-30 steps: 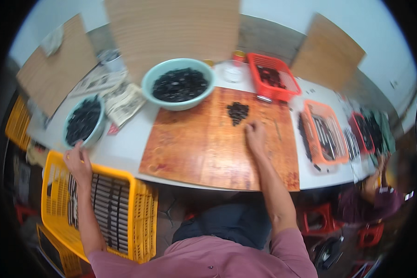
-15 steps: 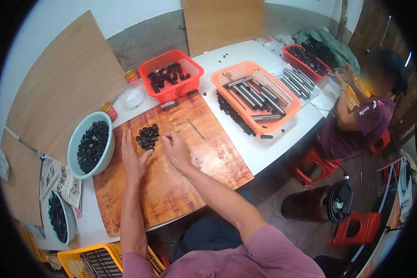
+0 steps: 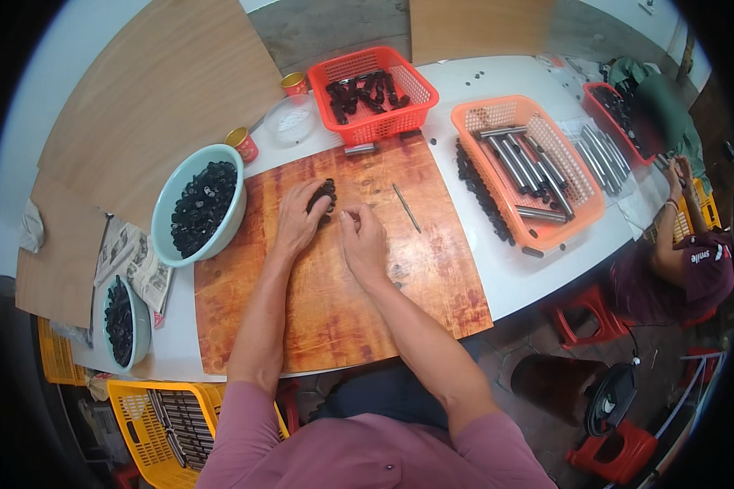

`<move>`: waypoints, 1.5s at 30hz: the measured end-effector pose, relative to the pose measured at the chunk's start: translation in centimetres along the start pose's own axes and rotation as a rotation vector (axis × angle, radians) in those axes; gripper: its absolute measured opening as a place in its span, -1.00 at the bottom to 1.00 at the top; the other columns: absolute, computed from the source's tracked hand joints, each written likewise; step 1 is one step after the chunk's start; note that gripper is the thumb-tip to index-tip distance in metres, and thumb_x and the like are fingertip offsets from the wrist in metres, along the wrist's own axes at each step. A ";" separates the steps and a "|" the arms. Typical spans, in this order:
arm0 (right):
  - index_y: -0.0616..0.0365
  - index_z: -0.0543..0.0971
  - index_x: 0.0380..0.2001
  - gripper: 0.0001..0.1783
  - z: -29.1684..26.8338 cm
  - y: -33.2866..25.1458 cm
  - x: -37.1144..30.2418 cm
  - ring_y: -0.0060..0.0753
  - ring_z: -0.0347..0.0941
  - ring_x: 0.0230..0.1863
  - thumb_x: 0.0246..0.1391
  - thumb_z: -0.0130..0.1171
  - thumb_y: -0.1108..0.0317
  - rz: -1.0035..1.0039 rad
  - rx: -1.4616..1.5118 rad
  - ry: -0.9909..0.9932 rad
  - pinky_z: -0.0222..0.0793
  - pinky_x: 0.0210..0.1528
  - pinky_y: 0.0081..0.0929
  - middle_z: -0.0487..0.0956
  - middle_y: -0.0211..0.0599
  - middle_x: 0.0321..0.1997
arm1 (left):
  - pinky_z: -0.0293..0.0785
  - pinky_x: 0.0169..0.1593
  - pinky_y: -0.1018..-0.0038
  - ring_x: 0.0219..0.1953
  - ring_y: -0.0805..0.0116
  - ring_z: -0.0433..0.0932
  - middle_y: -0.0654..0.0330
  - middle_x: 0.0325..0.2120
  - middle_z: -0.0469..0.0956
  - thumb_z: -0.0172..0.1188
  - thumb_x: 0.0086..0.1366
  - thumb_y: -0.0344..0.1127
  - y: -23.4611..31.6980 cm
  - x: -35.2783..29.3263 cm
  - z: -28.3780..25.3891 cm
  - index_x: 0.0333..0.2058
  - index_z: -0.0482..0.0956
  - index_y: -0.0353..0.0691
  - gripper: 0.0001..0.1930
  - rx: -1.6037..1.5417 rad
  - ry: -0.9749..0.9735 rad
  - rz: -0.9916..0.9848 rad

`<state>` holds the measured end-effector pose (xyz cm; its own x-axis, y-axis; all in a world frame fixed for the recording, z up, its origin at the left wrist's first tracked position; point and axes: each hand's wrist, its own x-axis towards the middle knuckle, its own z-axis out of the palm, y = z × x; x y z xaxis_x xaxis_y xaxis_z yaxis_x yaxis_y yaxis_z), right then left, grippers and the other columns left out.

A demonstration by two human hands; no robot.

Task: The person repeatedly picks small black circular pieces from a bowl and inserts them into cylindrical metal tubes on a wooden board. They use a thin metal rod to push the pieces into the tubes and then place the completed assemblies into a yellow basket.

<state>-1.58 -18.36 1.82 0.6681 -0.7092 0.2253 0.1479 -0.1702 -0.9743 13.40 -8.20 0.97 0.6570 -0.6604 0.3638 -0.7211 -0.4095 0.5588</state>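
A small heap of round black pieces (image 3: 326, 196) lies on the reddish-brown wooden board (image 3: 416, 293). My left hand (image 3: 298, 218) rests against the heap's left side, its fingers stretched along it and its thumb apart, covering part of the pieces. Just right of the heap, my right hand (image 3: 364, 244) is closed, with thumb and forefinger pressed together at the tip. Whatever may be in those fingers is hidden. A thin metal rod (image 3: 406, 208) lies on the board to the right.
Left of the board stands a pale-blue basin (image 3: 161, 213) of black pieces, with a smaller basin (image 3: 143, 326) nearer. Behind are a red basket (image 3: 375, 128) and two red-gold cans. An orange basket (image 3: 559, 232) holds metal tubes. At right, a co-worker (image 3: 681, 253) sits.
The view has shifted, so the table sits further right in the picture. My left hand has moved from beside the heap onto it. My right hand stays close by, its fingers curled.
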 end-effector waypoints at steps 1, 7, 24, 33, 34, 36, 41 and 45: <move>0.27 0.55 -0.22 -0.80 0.0 -0.3 0.0 -0.33 0.53 -0.36 0.25 0.15 0.33 0.008 -0.006 -0.001 0.43 -0.25 -0.37 0.60 -0.13 -0.34 | 0.17 0.34 0.11 0.31 -0.01 0.31 0.01 0.25 0.41 0.23 0.27 -0.02 0.3 -0.2 0.0 0.18 0.51 -0.11 -0.45 0.098 0.015 0.048; 0.26 0.57 -0.19 -0.80 0.2 -0.4 0.0 -0.31 0.54 -0.34 0.26 0.15 0.33 0.039 0.007 -0.033 0.44 -0.23 -0.36 0.63 -0.15 -0.32 | 0.10 0.36 0.03 0.37 0.03 0.23 0.06 0.31 0.34 0.26 0.24 0.01 1.4 -0.4 0.2 0.23 0.47 0.01 -0.41 0.371 -0.132 0.139; 0.21 0.61 -0.29 -0.81 -18.5 -9.9 7.6 -0.09 0.60 -0.22 0.13 0.19 0.30 -0.351 -0.597 -0.083 0.48 -0.14 -0.24 0.64 -0.09 -0.28 | 0.17 0.31 0.11 0.25 0.07 0.38 0.07 0.15 0.49 0.25 0.28 -0.17 1.4 -0.9 0.2 -0.02 0.65 -0.16 -0.66 0.188 -0.001 0.183; 0.13 0.71 -0.18 -0.74 -34.2 -3.4 12.9 -0.04 0.63 -0.01 0.04 0.18 0.40 0.253 -1.688 -0.546 0.52 0.06 -0.13 0.69 -0.06 -0.10 | 0.19 0.29 0.15 0.21 0.04 0.39 0.03 0.10 0.50 0.25 0.28 -0.16 1.4 -0.8 0.5 0.04 0.59 -0.18 -0.60 0.178 0.024 0.229; 0.10 0.70 -0.12 -0.70 -33.7 -3.4 12.5 -0.10 0.62 0.03 0.04 0.21 0.38 0.321 -1.690 -0.529 0.51 0.08 -0.16 0.69 -0.11 -0.06 | 0.18 0.29 0.12 0.22 0.04 0.38 0.04 0.10 0.49 0.24 0.29 -0.14 1.4 -0.8 0.4 0.07 0.56 -0.17 -0.58 0.180 0.028 0.207; 0.08 0.71 -0.16 -0.73 -33.3 -3.0 12.5 -0.13 0.63 0.02 0.02 0.24 0.37 0.249 -1.762 -0.565 0.51 0.06 -0.18 0.70 -0.14 -0.08 | 0.15 0.31 0.07 0.24 0.04 0.36 0.05 0.11 0.48 0.21 0.31 -0.12 1.8 -0.8 0.2 0.14 0.50 -0.16 -0.54 0.187 0.033 0.166; 0.10 0.73 -0.32 -0.80 -33.4 -5.5 12.6 -0.16 0.65 -0.08 -0.07 0.30 0.35 -0.002 -1.914 -0.508 0.52 -0.02 -0.17 0.72 -0.18 -0.23 | 0.02 0.38 -0.04 0.26 0.08 0.33 0.07 0.13 0.46 0.15 0.35 -0.08 1.6 -0.9 0.8 0.17 0.47 -0.13 -0.52 0.273 0.069 0.141; 0.17 0.68 -0.49 -0.89 -34.1 -11.4 11.9 -0.09 0.66 -0.23 -0.12 0.30 0.37 -0.085 -1.945 -0.310 0.54 -0.15 -0.16 0.69 -0.17 -0.40 | -0.03 0.41 -0.03 0.27 0.10 0.33 0.09 0.12 0.46 0.14 0.36 -0.10 1.9 -1.1 0.7 0.15 0.48 -0.15 -0.55 0.328 0.168 0.150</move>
<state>-20.18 -48.19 15.87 0.8182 -0.5732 0.0435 -0.5373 -0.7357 0.4123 11.19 -8.67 1.14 0.5464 -0.6271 0.5551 -0.8258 -0.5137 0.2326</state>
